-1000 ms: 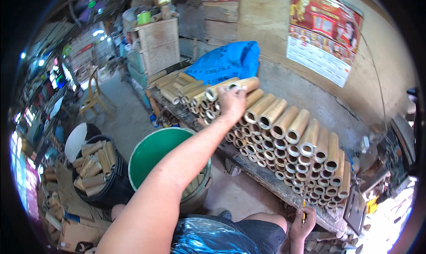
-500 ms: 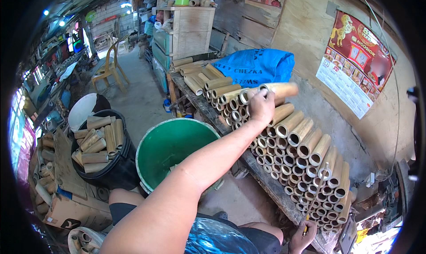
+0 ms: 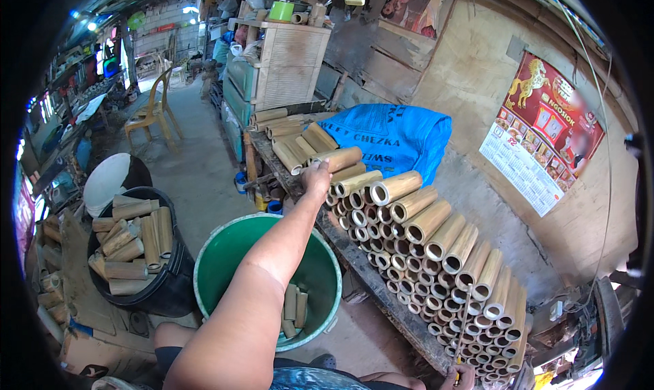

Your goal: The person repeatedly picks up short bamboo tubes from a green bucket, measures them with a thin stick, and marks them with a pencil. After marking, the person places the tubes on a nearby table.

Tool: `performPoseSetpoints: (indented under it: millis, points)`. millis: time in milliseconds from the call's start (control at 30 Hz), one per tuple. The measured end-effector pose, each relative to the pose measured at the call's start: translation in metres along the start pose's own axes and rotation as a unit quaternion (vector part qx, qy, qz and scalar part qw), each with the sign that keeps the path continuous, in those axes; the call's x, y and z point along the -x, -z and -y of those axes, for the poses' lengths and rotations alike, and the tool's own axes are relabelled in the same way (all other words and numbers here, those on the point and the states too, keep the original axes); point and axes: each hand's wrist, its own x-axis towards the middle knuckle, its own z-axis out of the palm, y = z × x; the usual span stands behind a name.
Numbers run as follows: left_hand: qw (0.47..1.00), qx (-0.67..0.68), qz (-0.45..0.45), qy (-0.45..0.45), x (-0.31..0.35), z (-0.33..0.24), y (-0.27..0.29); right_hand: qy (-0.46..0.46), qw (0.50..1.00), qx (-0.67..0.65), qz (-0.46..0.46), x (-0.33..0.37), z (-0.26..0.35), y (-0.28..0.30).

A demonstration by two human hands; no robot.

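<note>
My left hand (image 3: pixel 315 180) reaches across to the far end of a stack of bamboo tubes, with its fingers closed around the near end of one bamboo tube (image 3: pixel 340 160) on top. The stacked tubes (image 3: pixel 446 237) lie on their sides on a long bench, open ends facing me. At the near end of the stack, low in the picture, my right hand (image 3: pixel 458 376) is closed on a thin rod (image 3: pixel 464 325) with a yellow and black grip. The rod points up in front of the tube ends.
A green tub (image 3: pixel 225 254) with a few short tubes inside stands below my left arm. Left of it is a black bin (image 3: pixel 146 301) full of tubes. A blue sack (image 3: pixel 402 134) lies on the bench by the wall. A wooden chair (image 3: pixel 153 114) stands farther back.
My left hand has moved left along the stack; the tube it held up appears laid on top, and it grips another. The view has shifted. My right hand still holds the rod.
</note>
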Motion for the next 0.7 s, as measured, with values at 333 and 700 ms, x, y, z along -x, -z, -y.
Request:
performPoseSetpoints:
  millis: [333, 700]
  points:
    - [0.943, -0.237, -0.116, -0.203, 0.025, 0.005, -0.033, 0.07, 0.997, 0.032, 0.029, -0.013, 0.005, -0.021]
    - [0.957, -0.202, -0.014, -0.207, 0.062, 0.011, -0.044, 0.101, 0.993, 0.04, 0.038, -0.02, 0.016, -0.042]
